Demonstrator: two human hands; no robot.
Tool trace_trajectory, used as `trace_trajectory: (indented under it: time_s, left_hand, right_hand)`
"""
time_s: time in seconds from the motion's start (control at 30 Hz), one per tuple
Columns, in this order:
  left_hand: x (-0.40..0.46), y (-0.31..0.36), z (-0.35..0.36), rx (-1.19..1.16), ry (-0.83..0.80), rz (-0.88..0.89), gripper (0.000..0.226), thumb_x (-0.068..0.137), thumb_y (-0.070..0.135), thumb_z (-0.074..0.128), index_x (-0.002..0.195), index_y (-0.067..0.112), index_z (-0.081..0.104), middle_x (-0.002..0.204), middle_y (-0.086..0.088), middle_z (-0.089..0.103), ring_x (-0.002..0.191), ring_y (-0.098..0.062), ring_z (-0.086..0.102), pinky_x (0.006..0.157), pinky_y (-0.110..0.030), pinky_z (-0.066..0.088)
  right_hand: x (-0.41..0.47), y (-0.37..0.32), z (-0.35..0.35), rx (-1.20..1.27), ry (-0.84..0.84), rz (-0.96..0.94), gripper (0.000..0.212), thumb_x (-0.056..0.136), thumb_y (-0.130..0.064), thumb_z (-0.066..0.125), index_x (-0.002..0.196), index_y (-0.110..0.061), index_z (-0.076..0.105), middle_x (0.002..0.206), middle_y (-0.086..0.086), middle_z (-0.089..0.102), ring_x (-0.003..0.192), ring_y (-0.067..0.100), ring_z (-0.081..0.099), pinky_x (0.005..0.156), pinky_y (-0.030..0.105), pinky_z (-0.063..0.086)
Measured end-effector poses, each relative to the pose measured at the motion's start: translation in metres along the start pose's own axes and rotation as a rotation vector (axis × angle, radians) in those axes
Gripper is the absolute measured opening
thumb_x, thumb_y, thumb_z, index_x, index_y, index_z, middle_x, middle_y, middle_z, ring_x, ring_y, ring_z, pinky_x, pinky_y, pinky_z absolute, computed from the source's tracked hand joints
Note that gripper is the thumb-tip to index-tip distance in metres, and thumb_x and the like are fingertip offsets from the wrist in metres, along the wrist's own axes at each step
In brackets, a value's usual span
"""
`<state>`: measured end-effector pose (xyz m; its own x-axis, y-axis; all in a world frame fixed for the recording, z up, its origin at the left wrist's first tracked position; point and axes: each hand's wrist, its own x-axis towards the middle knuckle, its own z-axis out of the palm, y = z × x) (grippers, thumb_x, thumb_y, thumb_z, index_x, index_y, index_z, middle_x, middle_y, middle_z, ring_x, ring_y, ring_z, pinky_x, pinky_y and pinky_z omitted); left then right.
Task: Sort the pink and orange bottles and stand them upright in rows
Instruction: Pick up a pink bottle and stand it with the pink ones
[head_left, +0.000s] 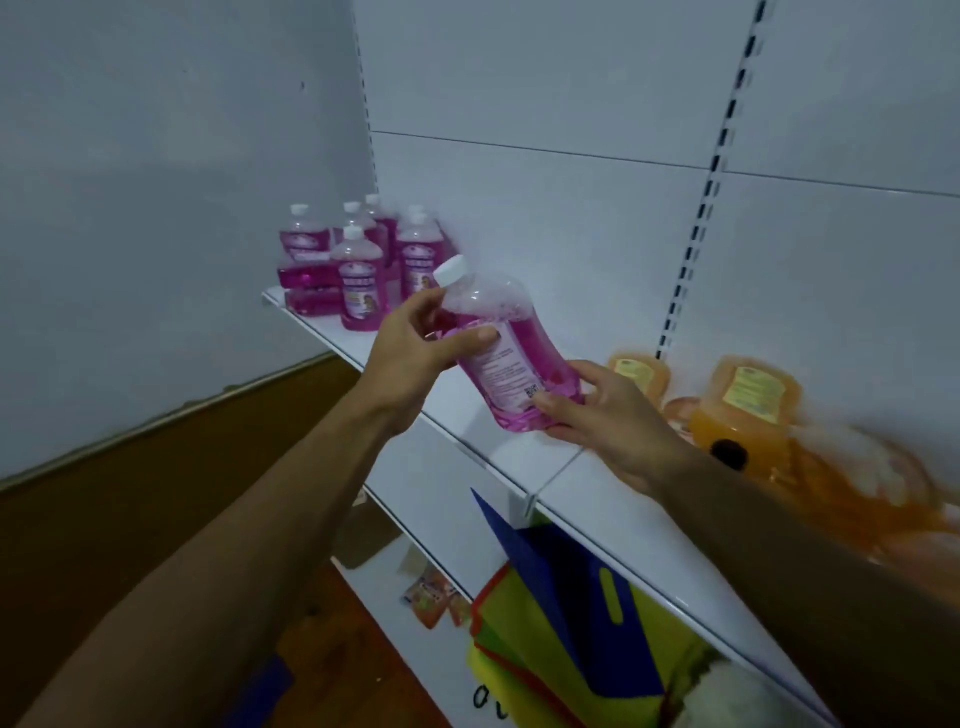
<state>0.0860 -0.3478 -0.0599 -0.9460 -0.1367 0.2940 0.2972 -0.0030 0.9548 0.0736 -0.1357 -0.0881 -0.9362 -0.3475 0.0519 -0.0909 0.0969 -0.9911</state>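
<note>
A pink bottle (506, 343) with a white cap is tilted in the air above the white shelf (457, 415), cap pointing up and left. My left hand (415, 348) grips its upper body near the neck. My right hand (597, 415) holds its base. Several pink bottles (358, 265) stand upright in a cluster at the far left end of the shelf. Several orange bottles (743, 421) lie on their sides on the shelf to the right, behind my right hand; those at the far right are blurred.
The white back panel (571, 208) with slotted uprights rises behind the shelf. On the lower shelf sit a blue and green bag (571, 608) and some packets (431, 603). A brown floor (130, 493) meets the grey wall on the left.
</note>
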Motion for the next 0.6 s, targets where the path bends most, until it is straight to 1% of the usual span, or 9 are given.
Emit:
trace_trajectory:
  time_s: [0.07, 0.13, 0.2, 0.23, 0.3, 0.4, 0.43, 0.5, 0.6]
  left_hand:
    - [0.017, -0.007, -0.032, 0.049, 0.046, -0.015, 0.065, 0.063, 0.021, 0.087, 0.121, 0.008, 0.060, 0.111, -0.008, 0.069, 0.104, -0.028, 0.067, 0.089, -0.048, 0.056]
    - [0.034, -0.015, -0.059, 0.115, 0.075, -0.026, 0.064, 0.063, 0.026, 0.085, 0.119, 0.010, 0.060, 0.109, -0.004, 0.069, 0.101, -0.022, 0.067, 0.087, -0.044, 0.057]
    - [0.051, -0.025, -0.080, 0.172, 0.101, -0.030, 0.059, 0.066, 0.025, 0.084, 0.118, 0.012, 0.060, 0.107, 0.001, 0.068, 0.099, -0.017, 0.067, 0.085, -0.040, 0.059]
    - [0.059, -0.030, -0.088, 0.197, 0.108, -0.027, 0.057, 0.069, 0.024, 0.084, 0.119, 0.013, 0.059, 0.107, 0.001, 0.068, 0.099, -0.016, 0.067, 0.084, -0.039, 0.059]
    - [0.079, -0.042, -0.103, 0.237, 0.114, -0.018, 0.054, 0.072, 0.021, 0.082, 0.120, 0.013, 0.058, 0.107, 0.002, 0.067, 0.097, -0.014, 0.067, 0.081, -0.034, 0.059]
    - [0.111, -0.056, -0.117, 0.297, 0.118, 0.011, 0.050, 0.073, 0.019, 0.081, 0.117, 0.022, 0.057, 0.104, 0.011, 0.065, 0.093, -0.005, 0.065, 0.073, -0.018, 0.056]
    - [0.123, -0.061, -0.121, 0.321, 0.123, 0.023, 0.052, 0.073, 0.020, 0.082, 0.118, 0.024, 0.057, 0.104, 0.013, 0.065, 0.093, -0.003, 0.065, 0.073, -0.017, 0.055]
    - [0.148, -0.070, -0.127, 0.389, 0.124, 0.055, 0.057, 0.072, 0.022, 0.083, 0.123, 0.020, 0.059, 0.108, 0.010, 0.067, 0.096, -0.003, 0.064, 0.079, -0.020, 0.056]
    - [0.185, -0.083, -0.130, 0.525, 0.090, 0.055, 0.069, 0.072, 0.028, 0.083, 0.134, 0.015, 0.055, 0.116, 0.005, 0.065, 0.100, -0.008, 0.063, 0.087, -0.025, 0.055]
  right_hand:
    - [0.031, 0.006, 0.029, -0.006, -0.036, 0.044, 0.035, 0.084, -0.017, 0.073, 0.117, -0.014, 0.060, 0.110, 0.012, 0.070, 0.098, 0.025, 0.070, 0.092, 0.041, 0.055]
    - [0.059, 0.010, 0.058, -0.066, -0.061, 0.053, 0.033, 0.084, -0.017, 0.073, 0.114, -0.017, 0.059, 0.108, 0.007, 0.070, 0.094, 0.020, 0.070, 0.088, 0.036, 0.057]
    - [0.086, 0.013, 0.083, -0.240, -0.039, 0.024, 0.038, 0.083, -0.024, 0.075, 0.117, -0.021, 0.057, 0.103, -0.006, 0.067, 0.088, 0.012, 0.067, 0.078, 0.023, 0.057]
    - [0.100, 0.015, 0.092, -0.332, -0.020, 0.004, 0.042, 0.083, -0.028, 0.075, 0.120, -0.022, 0.056, 0.102, -0.009, 0.065, 0.086, 0.010, 0.066, 0.074, 0.018, 0.053]
    - [0.130, 0.020, 0.107, -0.454, 0.003, -0.022, 0.047, 0.082, -0.035, 0.074, 0.123, -0.021, 0.056, 0.105, -0.008, 0.064, 0.087, 0.009, 0.063, 0.072, 0.013, 0.047]
    - [0.176, 0.031, 0.117, -0.541, 0.005, -0.030, 0.050, 0.081, -0.040, 0.073, 0.124, -0.020, 0.057, 0.106, -0.007, 0.064, 0.088, 0.011, 0.061, 0.074, 0.015, 0.046]
    - [0.191, 0.034, 0.120, -0.556, 0.010, -0.036, 0.050, 0.081, -0.041, 0.073, 0.124, -0.020, 0.058, 0.103, -0.008, 0.063, 0.087, 0.010, 0.060, 0.073, 0.015, 0.045]
    - [0.221, 0.041, 0.123, -0.576, 0.026, -0.045, 0.050, 0.081, -0.041, 0.074, 0.123, -0.019, 0.059, 0.100, -0.010, 0.060, 0.085, 0.010, 0.059, 0.072, 0.016, 0.044]
    - [0.262, 0.056, 0.124, -0.568, 0.039, -0.027, 0.049, 0.079, -0.042, 0.075, 0.121, -0.018, 0.062, 0.103, -0.005, 0.066, 0.086, 0.014, 0.062, 0.077, 0.024, 0.049]
